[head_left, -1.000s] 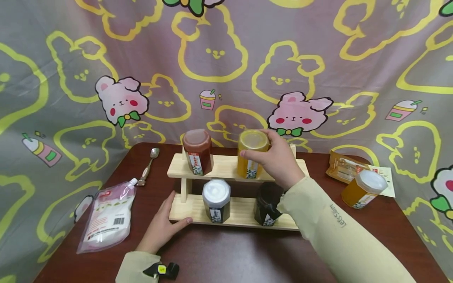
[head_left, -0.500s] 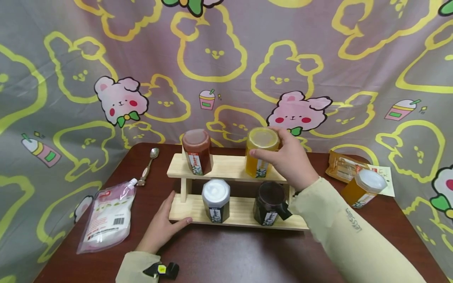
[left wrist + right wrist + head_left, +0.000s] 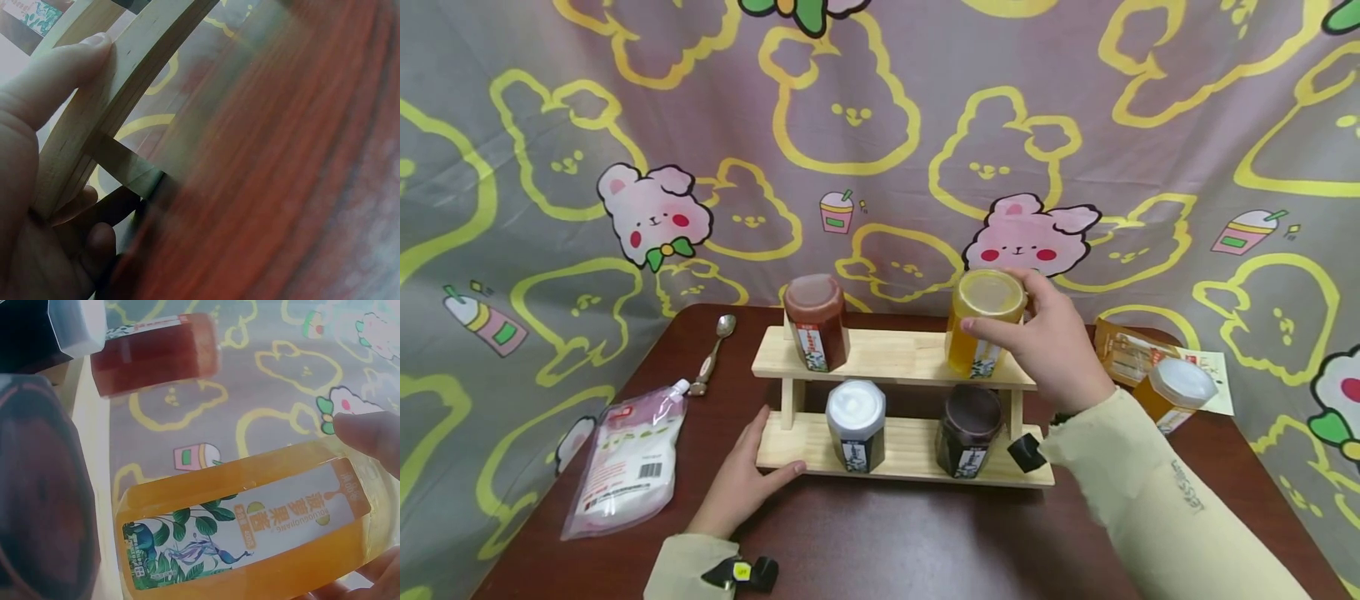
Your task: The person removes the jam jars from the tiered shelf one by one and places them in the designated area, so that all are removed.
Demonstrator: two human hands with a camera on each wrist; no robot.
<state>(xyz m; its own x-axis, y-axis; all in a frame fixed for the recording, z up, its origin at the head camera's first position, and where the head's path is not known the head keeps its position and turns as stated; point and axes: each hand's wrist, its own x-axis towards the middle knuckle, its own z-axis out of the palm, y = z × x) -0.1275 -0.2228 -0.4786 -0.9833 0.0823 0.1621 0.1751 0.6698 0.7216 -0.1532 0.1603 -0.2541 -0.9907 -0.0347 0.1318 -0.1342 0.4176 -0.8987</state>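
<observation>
My right hand (image 3: 1052, 342) grips a jar of yellow jam (image 3: 988, 325) near its lid, thumb in front and fingers behind. The jar stands upright at the right end of the upper board of a two-tier wooden shelf (image 3: 895, 354); in the right wrist view its labelled side (image 3: 250, 525) faces the camera. At the lower board's left end, my left hand (image 3: 745, 483) holds the shelf. The left wrist view has the thumb on top of the wooden board (image 3: 119, 75) and fingers curled beneath. A red-brown jar (image 3: 817, 325) stands at the upper left.
On the lower board stand a white-lidded jar (image 3: 856, 425) and a dark jar (image 3: 970, 429). Right of the shelf are an amber jar (image 3: 1172, 392) and a brown packet (image 3: 1127, 354). A spouted pouch (image 3: 628, 458) and a spoon (image 3: 711, 358) lie to the left.
My right hand has moved the yellow jam jar rightward along the upper board, from right of its middle to its right end. The left hand has stayed on the shelf.
</observation>
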